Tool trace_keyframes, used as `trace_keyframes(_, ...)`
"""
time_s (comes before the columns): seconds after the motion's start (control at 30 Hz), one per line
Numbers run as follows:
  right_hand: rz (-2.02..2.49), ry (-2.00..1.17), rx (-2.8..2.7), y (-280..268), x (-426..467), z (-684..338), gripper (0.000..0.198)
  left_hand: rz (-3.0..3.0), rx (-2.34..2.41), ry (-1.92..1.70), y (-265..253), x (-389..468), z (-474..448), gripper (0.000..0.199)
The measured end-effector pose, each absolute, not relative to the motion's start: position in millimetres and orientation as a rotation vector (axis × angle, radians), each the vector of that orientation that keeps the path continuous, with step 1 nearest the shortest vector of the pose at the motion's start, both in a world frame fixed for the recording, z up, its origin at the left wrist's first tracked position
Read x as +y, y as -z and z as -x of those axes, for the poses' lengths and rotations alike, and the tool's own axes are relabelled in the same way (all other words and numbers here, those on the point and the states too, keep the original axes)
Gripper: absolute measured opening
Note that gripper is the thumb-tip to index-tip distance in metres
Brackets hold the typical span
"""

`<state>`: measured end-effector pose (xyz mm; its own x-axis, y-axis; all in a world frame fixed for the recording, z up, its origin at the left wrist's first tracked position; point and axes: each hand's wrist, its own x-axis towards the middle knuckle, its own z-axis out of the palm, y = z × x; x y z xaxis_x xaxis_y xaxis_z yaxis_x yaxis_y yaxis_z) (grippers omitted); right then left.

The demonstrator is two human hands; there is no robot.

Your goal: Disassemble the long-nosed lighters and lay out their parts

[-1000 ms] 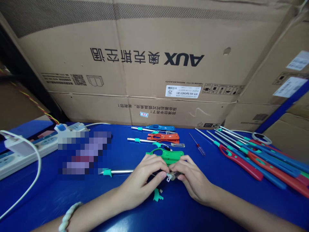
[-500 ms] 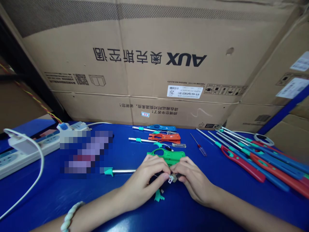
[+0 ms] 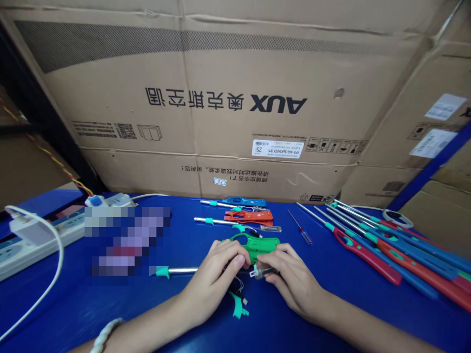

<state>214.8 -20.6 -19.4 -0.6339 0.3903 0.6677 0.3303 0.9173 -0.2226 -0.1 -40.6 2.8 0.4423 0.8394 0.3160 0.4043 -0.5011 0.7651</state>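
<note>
Teal plastic, a trigger [image 3: 240, 308] lies nearest on the table [image 3: 206, 338]. Beyond it, the left hand [image 3: 215, 277] has parted from the clear tank [image 3: 260, 272], now pinched by the right hand [image 3: 296, 282] alone, before a green handle [image 3: 270, 243]; whether the left's curled fingers grip anything, I cannot tell.

The cardboard box [image 3: 257, 68] reads "AUX 奥克斯空调" upside down, its white label [image 3: 277, 149] apparently "KFR-46G/BpR3AES1(B1)" and "25".

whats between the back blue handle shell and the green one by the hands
In the head view: an orange handle shell, then a clear tube and a teal piece toward the green shell.
</note>
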Motion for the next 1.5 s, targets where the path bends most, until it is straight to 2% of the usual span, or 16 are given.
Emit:
trace_keyframes(0.6, 0.586, 0.085, -2.303, 17.3, -22.9, -211.8, 0.011, -2.220, 0.947, -0.803, -2.6, -42.3, -2.5, 0.027)
trace_keyframes(1.23, 0.552, 0.285, -2.366, 17.2, -26.4, -211.7, 0.015, -2.534, 0.945, -0.660, -7.9, -41.5, -1.7, 0.020)
trace_keyframes(1.5, 0.522, 0.414, -2.394, 20.8, -28.7, -210.2, 0.018, -2.381, 0.904, -0.799, -3.0, -42.4, -5.7, 0.021)
